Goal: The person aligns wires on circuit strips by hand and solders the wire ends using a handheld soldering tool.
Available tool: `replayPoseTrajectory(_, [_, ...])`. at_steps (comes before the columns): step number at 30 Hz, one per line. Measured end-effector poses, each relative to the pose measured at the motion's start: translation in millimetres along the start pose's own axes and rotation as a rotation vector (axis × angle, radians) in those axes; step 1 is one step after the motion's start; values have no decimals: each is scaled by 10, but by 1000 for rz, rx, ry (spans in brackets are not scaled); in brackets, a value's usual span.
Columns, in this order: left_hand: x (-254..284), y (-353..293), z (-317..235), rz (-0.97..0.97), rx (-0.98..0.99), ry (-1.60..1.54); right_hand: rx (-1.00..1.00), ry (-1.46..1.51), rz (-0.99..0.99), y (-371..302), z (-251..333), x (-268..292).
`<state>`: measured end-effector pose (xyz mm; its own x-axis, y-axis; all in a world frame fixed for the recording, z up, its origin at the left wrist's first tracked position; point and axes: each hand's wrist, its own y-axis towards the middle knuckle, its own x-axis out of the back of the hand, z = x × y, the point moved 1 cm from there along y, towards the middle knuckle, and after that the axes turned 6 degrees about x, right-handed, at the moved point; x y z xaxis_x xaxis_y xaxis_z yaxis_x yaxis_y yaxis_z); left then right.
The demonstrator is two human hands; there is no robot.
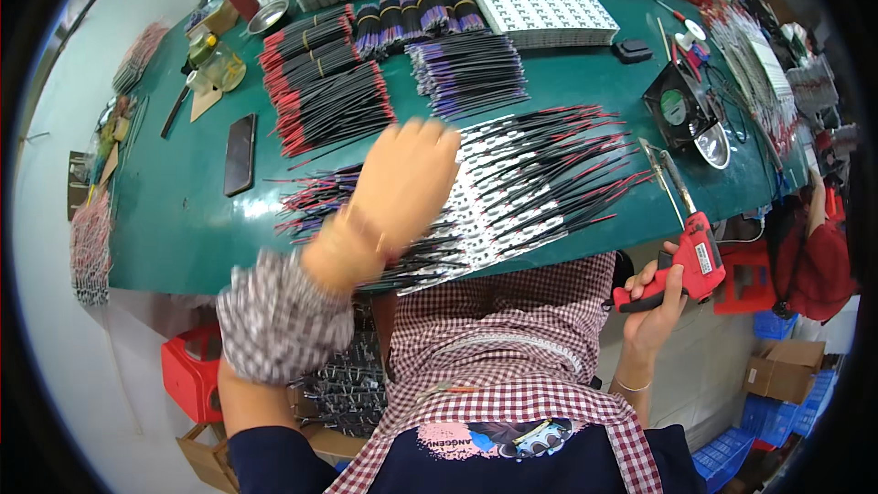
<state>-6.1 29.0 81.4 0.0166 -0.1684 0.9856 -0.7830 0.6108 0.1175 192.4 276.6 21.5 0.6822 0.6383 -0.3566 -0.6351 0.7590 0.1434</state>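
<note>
My right hand (660,297), at the table's near right edge, is closed round the handle of a red and black soldering gun (702,261). Its metal tip points up and left over the table. My left hand (402,183) hovers over the middle of the work, smeared by motion, its fingers bent down and mostly hidden. Under and beside it lies a white panel of small circuit boards (471,206). Rows of black wires with red ends (567,165) fan out from the panel to the right, and more wires (315,201) stick out on the left.
Behind lie black-and-red wire bundles (329,105), purple-black wires (466,73) and a stack of white panels (544,5). A phone (240,155) rests on the green table (183,220) at left. To the right stand a black fan-like device (675,105) and a solder spool (692,32).
</note>
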Motion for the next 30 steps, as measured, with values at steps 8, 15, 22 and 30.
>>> replayPoseTrajectory(8, [-1196,1487,200,-336,34,164,26,73,0,-110,68,-110])
replayPoseTrajectory(15, [-1265,1516,252,-475,-8,151,-24,8,-62,-57,57,23])
replayPoseTrajectory(22, [-1214,1606,291,-438,40,111,88,21,-6,113,139,-313])
replayPoseTrajectory(30, [-859,1670,659,-190,188,-517,12,24,-35,74,118,-323])
